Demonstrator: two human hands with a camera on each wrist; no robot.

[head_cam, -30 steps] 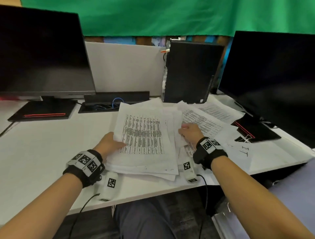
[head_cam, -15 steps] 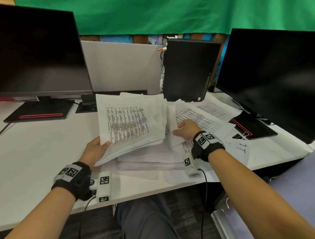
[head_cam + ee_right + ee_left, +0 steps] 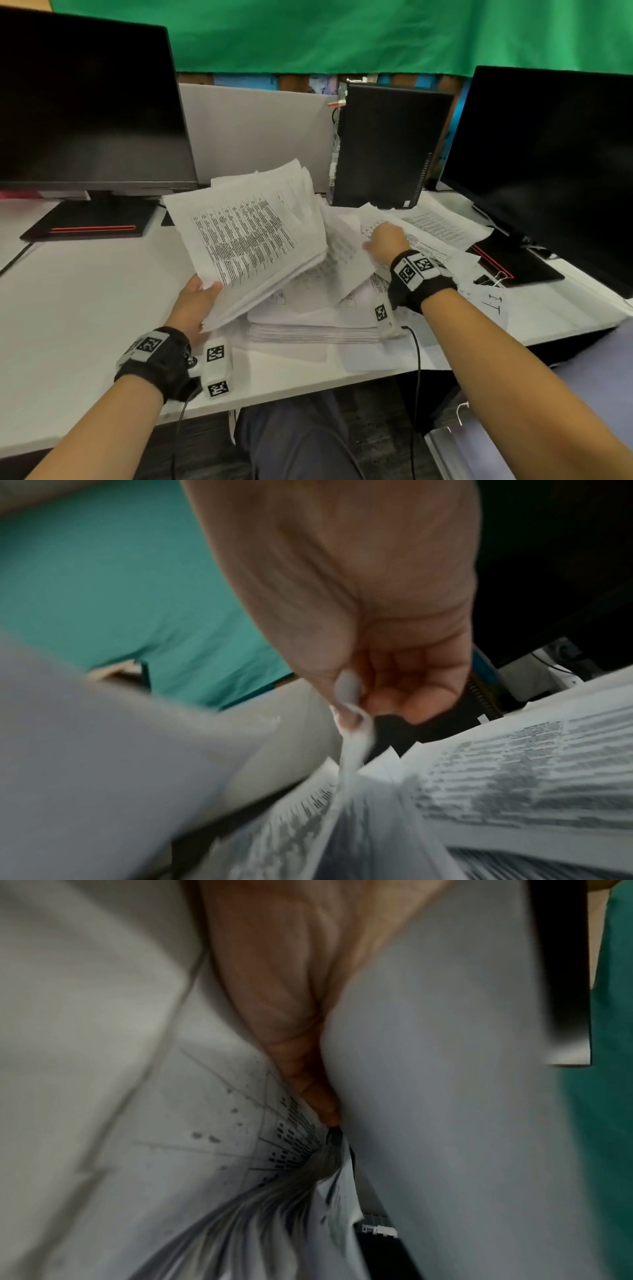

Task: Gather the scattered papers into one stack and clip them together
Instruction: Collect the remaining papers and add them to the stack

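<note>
My left hand [image 3: 197, 301] grips the near left corner of a thick sheaf of printed papers [image 3: 250, 240] and holds it tilted up off the desk; in the left wrist view the fingers [image 3: 318, 1104] lie under the sheaf [image 3: 445, 1096]. A squared stack of papers [image 3: 315, 330] lies flat beneath. My right hand [image 3: 382, 241] pinches the edge of a loose printed sheet [image 3: 342, 260] between thumb and fingers [image 3: 346, 691]. More loose sheets [image 3: 442, 226] spread to the right. A black binder clip [image 3: 488, 281] lies on the desk at the right.
The white desk [image 3: 85, 308] carries a monitor [image 3: 85, 102] at the left, another monitor [image 3: 548, 164] at the right and a black computer tower [image 3: 387, 144] behind the papers. A grey divider [image 3: 253, 133] stands at the back. The desk's front edge is close to my wrists.
My left hand has lifted the top sheaf off the stack and tilted it up to the left. My right hand has moved farther back and taken hold of a loose sheet.
</note>
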